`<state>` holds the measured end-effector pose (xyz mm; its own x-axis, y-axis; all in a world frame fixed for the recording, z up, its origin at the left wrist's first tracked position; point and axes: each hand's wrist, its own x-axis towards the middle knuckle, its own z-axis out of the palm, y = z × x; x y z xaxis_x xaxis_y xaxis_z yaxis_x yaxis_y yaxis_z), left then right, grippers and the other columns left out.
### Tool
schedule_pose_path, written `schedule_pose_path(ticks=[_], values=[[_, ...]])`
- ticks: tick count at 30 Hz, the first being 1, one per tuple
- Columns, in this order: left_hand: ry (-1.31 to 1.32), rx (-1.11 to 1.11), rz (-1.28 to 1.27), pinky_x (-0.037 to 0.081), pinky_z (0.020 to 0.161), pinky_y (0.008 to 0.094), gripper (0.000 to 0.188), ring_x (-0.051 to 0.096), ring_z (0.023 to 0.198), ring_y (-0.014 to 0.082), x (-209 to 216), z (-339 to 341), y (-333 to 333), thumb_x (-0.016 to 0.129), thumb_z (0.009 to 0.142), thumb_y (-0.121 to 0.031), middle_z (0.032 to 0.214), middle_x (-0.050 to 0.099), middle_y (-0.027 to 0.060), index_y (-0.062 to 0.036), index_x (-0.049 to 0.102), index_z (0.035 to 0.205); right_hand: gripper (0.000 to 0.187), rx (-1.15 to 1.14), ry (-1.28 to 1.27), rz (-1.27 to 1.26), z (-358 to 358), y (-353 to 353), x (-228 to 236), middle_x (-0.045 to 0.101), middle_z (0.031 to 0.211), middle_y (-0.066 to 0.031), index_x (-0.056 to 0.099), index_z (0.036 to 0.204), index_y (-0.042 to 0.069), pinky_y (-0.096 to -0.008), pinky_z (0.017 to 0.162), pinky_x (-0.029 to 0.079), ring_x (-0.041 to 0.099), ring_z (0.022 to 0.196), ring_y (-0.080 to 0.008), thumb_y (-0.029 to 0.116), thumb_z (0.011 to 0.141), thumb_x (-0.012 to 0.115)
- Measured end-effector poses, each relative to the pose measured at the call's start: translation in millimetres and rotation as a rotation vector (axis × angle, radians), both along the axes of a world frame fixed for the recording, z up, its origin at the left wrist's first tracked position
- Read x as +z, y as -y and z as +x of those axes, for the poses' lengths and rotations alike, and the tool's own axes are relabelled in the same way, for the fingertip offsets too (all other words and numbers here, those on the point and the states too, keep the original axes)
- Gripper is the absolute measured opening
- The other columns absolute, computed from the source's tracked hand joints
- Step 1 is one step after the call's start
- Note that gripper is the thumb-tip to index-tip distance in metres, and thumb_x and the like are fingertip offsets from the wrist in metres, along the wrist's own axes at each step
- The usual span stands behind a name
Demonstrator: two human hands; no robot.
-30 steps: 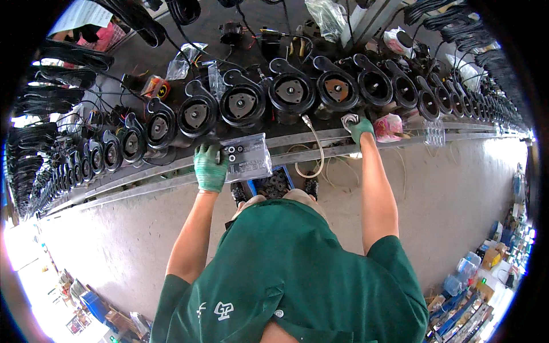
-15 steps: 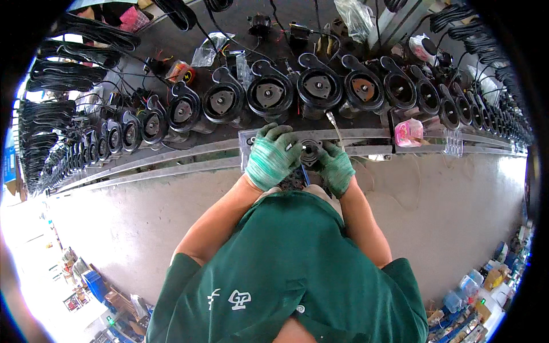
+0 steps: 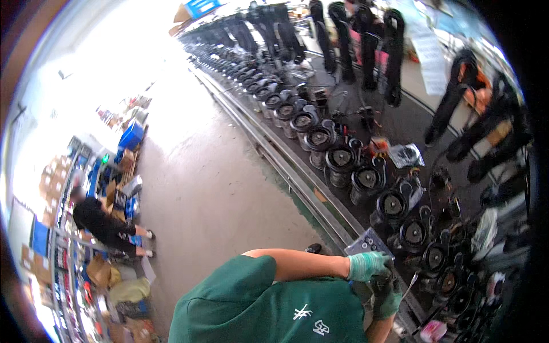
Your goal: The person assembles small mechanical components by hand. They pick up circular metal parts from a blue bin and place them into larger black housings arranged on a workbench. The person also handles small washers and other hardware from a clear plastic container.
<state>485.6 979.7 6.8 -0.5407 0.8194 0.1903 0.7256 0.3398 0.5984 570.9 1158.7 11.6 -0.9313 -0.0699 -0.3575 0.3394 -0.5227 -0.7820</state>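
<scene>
Both my hands wear green and white knitted gloves and meet at the bench edge. My left hand point(image 3: 369, 266) has its fingers curled in over a dark part between the hands. Whatever those fingers pinch is hidden. My right hand point(image 3: 387, 299) is closed around the lower side of that black part, mostly covered by the gloves. Just beyond my left hand lies a shallow clear tray point(image 3: 355, 249) with several small dark round pieces in it. A thin silver rod-like tool point(image 3: 410, 283) slants beside my right hand.
A long row of black round motor housings point(image 3: 366, 178) stands along the dark bench, behind its metal edge rail point(image 3: 297, 182). Bundled black cables point(image 3: 393, 57) hang above. A pink container point(image 3: 433, 331) sits near the rail. Across the grey floor, a person point(image 3: 103, 223) stands by loaded shelves.
My view has swung to the left along the bench, bringing the person and shelves in. Both hands stay together beside the tray; the round black part between them is now mostly hidden.
</scene>
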Motion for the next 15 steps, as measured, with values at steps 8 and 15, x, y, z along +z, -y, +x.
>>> schedule_pose_path(ticks=[8,15], values=[[0.241,0.204,0.308,0.048,0.094,0.0452,0.031,0.056,0.106,0.0397,-3.1,4.6,13.0,0.073,0.079,-0.01,0.115,0.059,0.0199,-0.0046,0.068,0.109,0.04,0.159,-0.01,0.183,-16.7,2.2,0.7,0.065,0.124,-0.0078,0.06,0.132,0.007,-0.0381,0.087,0.054,0.065,0.106,-0.0224,0.019,0.095,0.068],[0.434,0.456,0.413,0.047,0.097,0.0436,0.041,0.059,0.112,0.0357,-20.4,9.0,1.9,0.075,0.083,-0.017,0.113,0.062,0.0195,-0.0013,0.062,0.119,0.041,0.191,-0.041,0.272,-24.7,2.0,5.7,0.066,0.113,-0.0086,0.06,0.126,0.002,-0.0337,0.079,0.057,0.066,0.096,-0.0187,0.013,0.089,0.071]])
